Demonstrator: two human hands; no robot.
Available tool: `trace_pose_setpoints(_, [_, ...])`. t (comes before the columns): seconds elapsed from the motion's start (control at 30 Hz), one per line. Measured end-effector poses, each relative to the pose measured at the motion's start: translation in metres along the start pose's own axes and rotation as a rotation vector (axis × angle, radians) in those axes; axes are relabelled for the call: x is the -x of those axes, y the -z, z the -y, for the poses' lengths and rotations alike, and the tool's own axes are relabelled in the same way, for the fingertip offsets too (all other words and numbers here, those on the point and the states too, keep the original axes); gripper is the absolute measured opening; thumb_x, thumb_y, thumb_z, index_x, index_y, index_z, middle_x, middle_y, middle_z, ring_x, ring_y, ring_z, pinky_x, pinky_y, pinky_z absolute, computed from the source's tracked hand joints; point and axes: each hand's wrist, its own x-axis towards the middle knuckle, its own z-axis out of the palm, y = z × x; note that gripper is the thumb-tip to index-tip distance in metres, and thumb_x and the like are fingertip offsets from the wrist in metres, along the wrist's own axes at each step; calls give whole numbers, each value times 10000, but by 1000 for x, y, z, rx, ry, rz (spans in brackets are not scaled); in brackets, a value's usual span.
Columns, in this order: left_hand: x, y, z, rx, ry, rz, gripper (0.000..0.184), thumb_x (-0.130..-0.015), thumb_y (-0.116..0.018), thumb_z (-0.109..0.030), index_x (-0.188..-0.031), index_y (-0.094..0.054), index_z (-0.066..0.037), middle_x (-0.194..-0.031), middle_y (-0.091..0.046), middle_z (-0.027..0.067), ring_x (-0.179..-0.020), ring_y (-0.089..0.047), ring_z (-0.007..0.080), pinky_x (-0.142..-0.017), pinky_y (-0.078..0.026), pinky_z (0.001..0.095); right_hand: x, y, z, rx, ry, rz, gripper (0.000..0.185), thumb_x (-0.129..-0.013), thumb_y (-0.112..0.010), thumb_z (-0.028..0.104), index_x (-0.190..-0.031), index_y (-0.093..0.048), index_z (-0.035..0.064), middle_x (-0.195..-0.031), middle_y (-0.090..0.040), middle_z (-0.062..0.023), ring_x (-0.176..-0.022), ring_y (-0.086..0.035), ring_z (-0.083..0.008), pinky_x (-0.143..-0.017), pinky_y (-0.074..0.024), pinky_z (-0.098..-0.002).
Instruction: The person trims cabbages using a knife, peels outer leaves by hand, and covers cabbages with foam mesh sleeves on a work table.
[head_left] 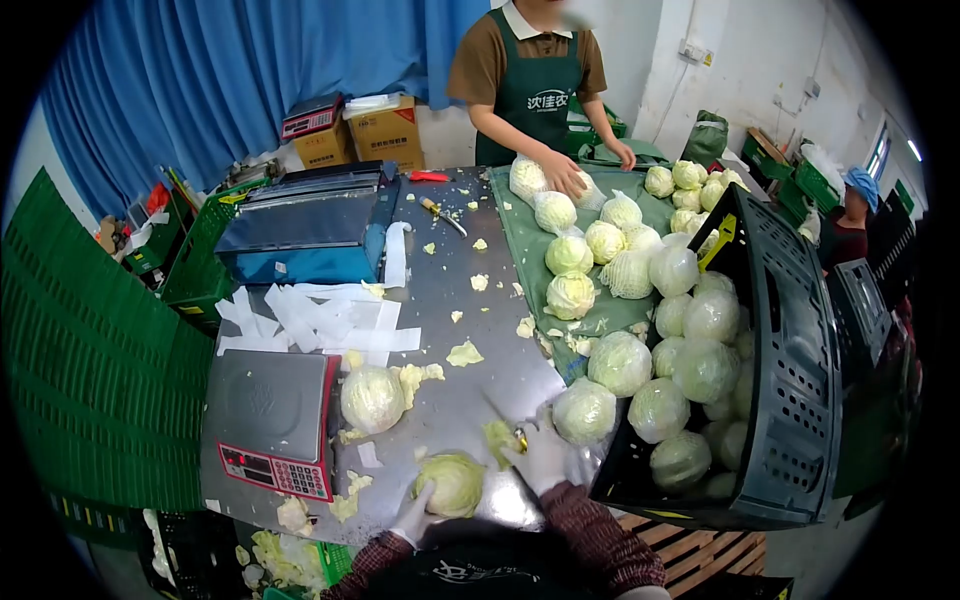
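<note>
My left hand (412, 516), in a white glove, presses against the near left side of a pale green cabbage (452, 484) that rests on the metal table at the front edge. My right hand (540, 458), also gloved, is closed round a knife (521, 440) with a yellowish handle; the blade points away from me and is blurred. A loose cabbage leaf (497, 442) is beside the knife, and I cannot tell whether they touch. To the right of that hand sits a film-wrapped cabbage (584, 411). Another wrapped cabbage (373, 399) stands beside the scale.
A scale (270, 410) is at left, with white strips (345, 318) and a wrapping machine (305, 225) behind. A dark crate (790, 370) of wrapped cabbages leans at right. Across the table a co-worker (540, 90) touches netted cabbages. Another knife (445, 217) and leaf scraps lie about.
</note>
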Motion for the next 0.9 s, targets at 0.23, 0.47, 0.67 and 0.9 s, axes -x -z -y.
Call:
trace_pose_setpoints(0.23, [32,-36,-18,267,350,243,718,-927,-476,-530,-1440,-217,-99,-1401,-366,213,-1295,-403,361,-1049,-356,540,39,-22,26,-548,137,284,757,-705,-759,479,-1285,-496,70,-1230,-574,-161,-1081,-591,-285,-919,-462,-353])
trace_pose_setpoints(0.47, [24,-60,-68,-1409,-721,-125,1137,-555,-894,-319,-1384,-220,70,-1303,-383,265,-1228,-417,366,-1040,-360,423,18,-13,35,-457,376,366,604,-778,-719,397,-1271,-522,110,-1215,-590,-87,-1077,-587,-266,-913,-457,-321])
trace_pose_setpoints(0.67, [-12,-43,-47,-814,-584,-74,1208,-537,-892,-378,-1407,-184,69,-1296,-390,286,-1206,-432,392,-1016,-394,414,53,5,23,-412,89,101,286,-914,-566,256,-1079,-595,25,-949,-639,-205,-866,-624,-358,-757,-498,-379])
trace_pose_setpoints(0.9, [-3,-56,-68,-1288,-638,-198,1135,-502,-892,-407,-1365,-300,31,-1268,-442,259,-1147,-486,397,-955,-435,418,93,-31,29,-420,124,119,293,-920,-545,306,-1070,-537,55,-837,-638,-198,-731,-631,-388,-639,-515,-449])
